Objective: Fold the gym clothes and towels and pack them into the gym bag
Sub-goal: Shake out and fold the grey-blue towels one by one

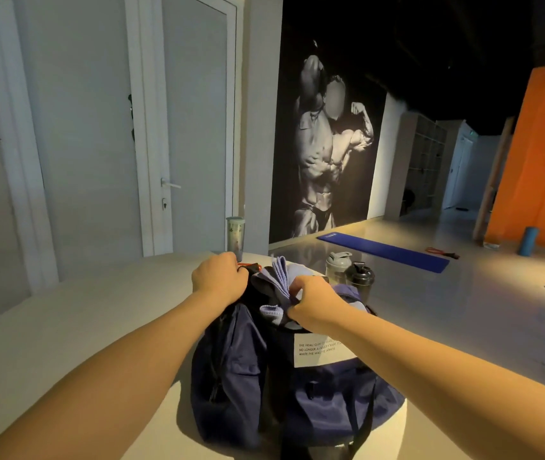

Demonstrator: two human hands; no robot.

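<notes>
A pale purple towel sticks up from the open navy gym bag on the white table. The right hand pinches its folds. The left hand, just beside it, has its fingers curled round the bag's rim. Two shaker bottles stand just beyond the right hand.

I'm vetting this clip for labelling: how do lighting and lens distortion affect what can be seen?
Head view: the wide lens bows the door frame and table edge; warm light hits the arms, the ceiling is black; glare sheens the floor by the blue mat; the gym bag sits in shadow; the right hand hides part of the towel.
</notes>
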